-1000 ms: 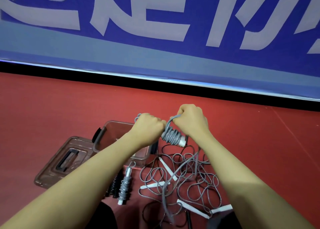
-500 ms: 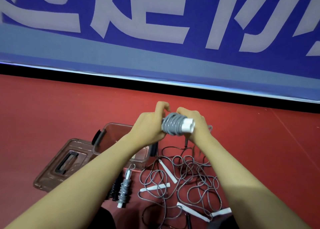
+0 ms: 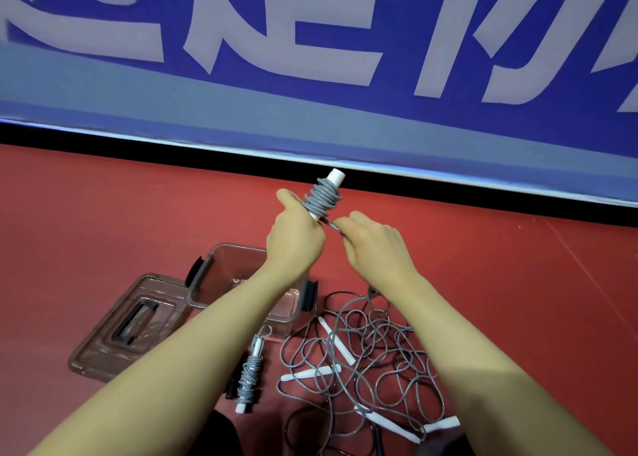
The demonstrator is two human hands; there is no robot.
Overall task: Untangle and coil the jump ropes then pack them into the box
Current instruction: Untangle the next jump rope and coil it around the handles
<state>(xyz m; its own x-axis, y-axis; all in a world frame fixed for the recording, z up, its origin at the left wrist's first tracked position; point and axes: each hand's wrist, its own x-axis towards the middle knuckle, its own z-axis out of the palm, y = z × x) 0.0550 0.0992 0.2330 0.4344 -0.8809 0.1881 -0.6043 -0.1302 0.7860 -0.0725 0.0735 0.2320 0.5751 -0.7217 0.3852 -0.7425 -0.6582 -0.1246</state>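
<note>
Left hand [image 3: 297, 240] grips the coiled rope [image 3: 321, 198]; its lower handle end is hidden in the fist. Right hand [image 3: 374, 245] fingers pinch the rope tail, mostly concealed. Box [image 3: 207, 283] interior partly occluded by forearm.

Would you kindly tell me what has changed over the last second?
The left hand tipped the wound rope bundle from level to upright. The right hand came off it and now pinches the cord's end below. The box, lid and tangled ropes stayed put.

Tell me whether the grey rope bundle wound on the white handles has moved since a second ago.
Yes. The grey rope bundle has risen and tipped upright; its white tip now overlaps the black strip below the banner, well above the clear plastic box.
</note>
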